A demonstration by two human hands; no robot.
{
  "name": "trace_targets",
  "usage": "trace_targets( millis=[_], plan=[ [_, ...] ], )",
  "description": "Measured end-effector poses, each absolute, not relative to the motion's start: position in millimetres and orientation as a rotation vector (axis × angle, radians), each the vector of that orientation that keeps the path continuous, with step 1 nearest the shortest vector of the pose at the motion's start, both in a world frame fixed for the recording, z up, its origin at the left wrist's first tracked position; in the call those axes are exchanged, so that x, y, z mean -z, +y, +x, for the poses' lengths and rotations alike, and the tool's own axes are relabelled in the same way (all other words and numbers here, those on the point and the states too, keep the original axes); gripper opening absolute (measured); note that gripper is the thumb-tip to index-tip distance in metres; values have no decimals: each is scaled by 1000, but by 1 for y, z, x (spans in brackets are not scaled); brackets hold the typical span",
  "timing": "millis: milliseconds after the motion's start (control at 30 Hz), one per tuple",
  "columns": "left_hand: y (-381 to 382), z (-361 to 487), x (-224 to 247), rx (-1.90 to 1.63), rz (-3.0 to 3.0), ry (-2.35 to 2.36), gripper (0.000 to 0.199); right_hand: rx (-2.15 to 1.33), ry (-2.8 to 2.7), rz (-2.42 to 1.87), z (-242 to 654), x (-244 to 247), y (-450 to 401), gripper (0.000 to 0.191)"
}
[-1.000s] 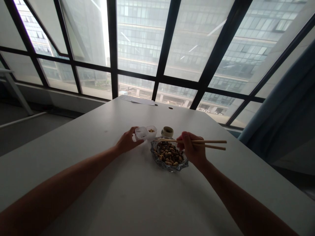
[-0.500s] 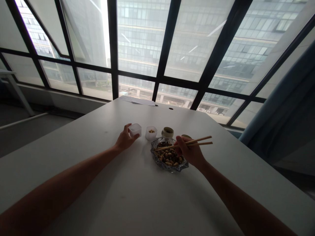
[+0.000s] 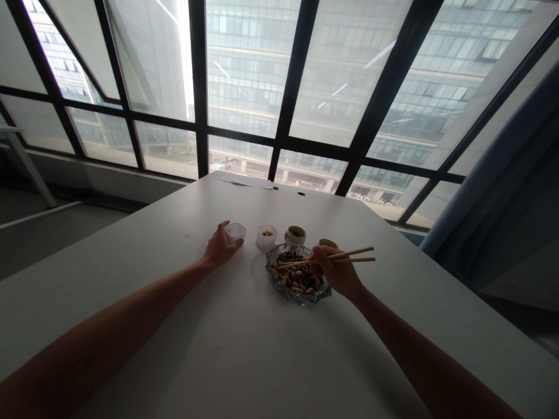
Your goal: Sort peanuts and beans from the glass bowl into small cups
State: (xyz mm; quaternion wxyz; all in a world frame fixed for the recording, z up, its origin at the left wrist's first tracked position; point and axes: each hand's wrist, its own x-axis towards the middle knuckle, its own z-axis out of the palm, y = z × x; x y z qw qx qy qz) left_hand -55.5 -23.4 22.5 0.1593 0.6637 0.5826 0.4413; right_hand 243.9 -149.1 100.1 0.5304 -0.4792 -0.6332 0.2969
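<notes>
My left hand (image 3: 220, 247) is wrapped round a translucent white plastic cup (image 3: 236, 232) at the left of the group. My right hand (image 3: 335, 270) grips a pair of wooden chopsticks (image 3: 354, 256), their tips reaching over the left side of a glass bowl (image 3: 303, 300). In that bowl lies a mix of nuts and dark pieces (image 3: 299, 276). Whether the tips pinch a piece is too small to tell. Between the held cup and the bowl stands a second translucent cup (image 3: 266, 240) with a few light pieces in it.
Behind the bowl are a small beige ceramic cup (image 3: 295, 235) and a similar one (image 3: 328, 243), partly hidden by my right hand. Everything stands on a white table (image 3: 244, 349). Paper sheets (image 3: 244, 180) lie at its far edge by the windows. A blue curtain (image 3: 489, 192) hangs at right.
The left hand and its cup have shifted slightly left and down, and the cup looks a little more tilted. The chopsticks stay over the bowl, their rear ends spread slightly wider apart.
</notes>
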Motion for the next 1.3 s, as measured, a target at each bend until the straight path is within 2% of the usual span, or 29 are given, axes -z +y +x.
trace_targets(
  millis=[367,800,967,1100,1200,1300],
  plan=[
    [-22,-56,-21,-1269,1925,1644,72,-654,-1398,-1187,261,-95,-147,60],
    [-22,-58,-20,-1258,1933,1641,70,-684,-1526,-1094,255,-80,-151,50],
    [-23,-57,-21,-1280,1983,1653,71,-716,-1319,-1124,258,-80,-144,55],
    [-38,-51,-31,-1348,2285,1624,72,-778,-1002,-1110,268,-87,-132,59],
    [-53,-38,-45,-1317,2564,1473,66,-614,-1086,-1110,278,-100,-135,59],
    [-57,-19,-62,-1152,2741,1379,60,-266,-1474,-1090,289,-117,-150,54]
  ],
)
